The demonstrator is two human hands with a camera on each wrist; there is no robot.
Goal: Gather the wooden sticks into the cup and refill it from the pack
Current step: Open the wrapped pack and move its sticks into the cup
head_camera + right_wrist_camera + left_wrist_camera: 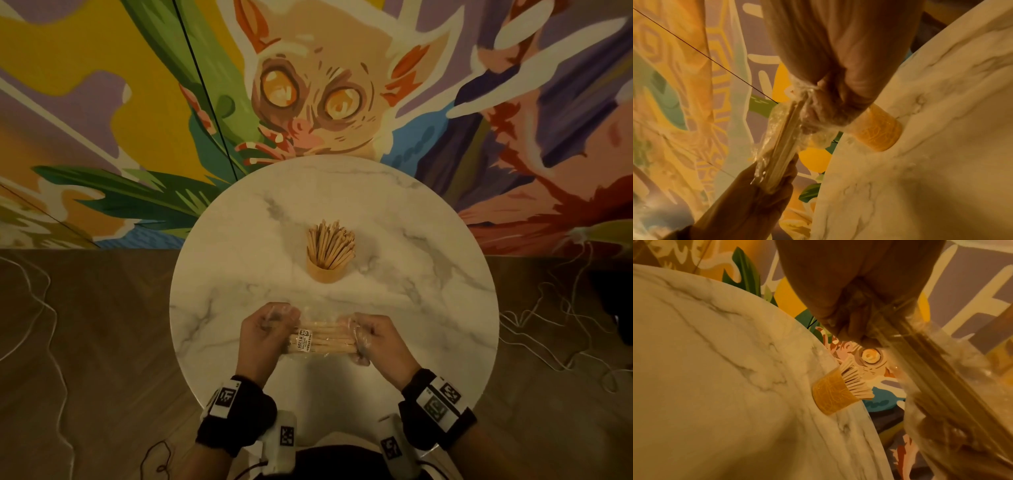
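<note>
A: Where is everything sitting?
B: The marble table [428, 274] is carrying the stick-filled cup [323, 272] at centre. At six o'clock, the left hand [263, 337] and right hand [376, 341] are gripping the pack [322, 341] by its ends.

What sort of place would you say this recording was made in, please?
Probably a café or a similar casual venue, though I cannot be sure: a small round marble-look table, a bright painted mural of a big-eyed animal behind it, and a cup of wooden sticks like stirrers.
</note>
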